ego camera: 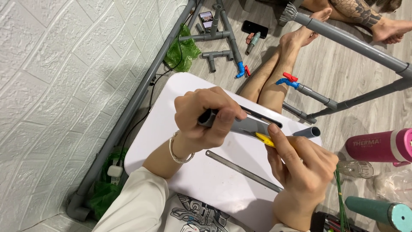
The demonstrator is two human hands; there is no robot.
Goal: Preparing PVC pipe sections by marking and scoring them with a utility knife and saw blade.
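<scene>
The right hand (302, 169) is closest to the person and grips a yellow tool (265, 139), its tip touching the grey pipe (257, 126). The pipe lies flat on the white table (193, 172), running long from left to right. Just past the tool, the left hand (206, 118) is wrapped tight around the pipe's left end. A metal saw blade (242, 170) lies loose on the table, near the pipe.

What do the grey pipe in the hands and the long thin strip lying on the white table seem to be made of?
The grey pipe looks like matte plastic: uniform dull grey, no shine. The long thin strip seems to be metal, perhaps steel: flat, grey, faintly reflective. The white table looks like smooth plastic or a coated board; I cannot tell which.
</scene>
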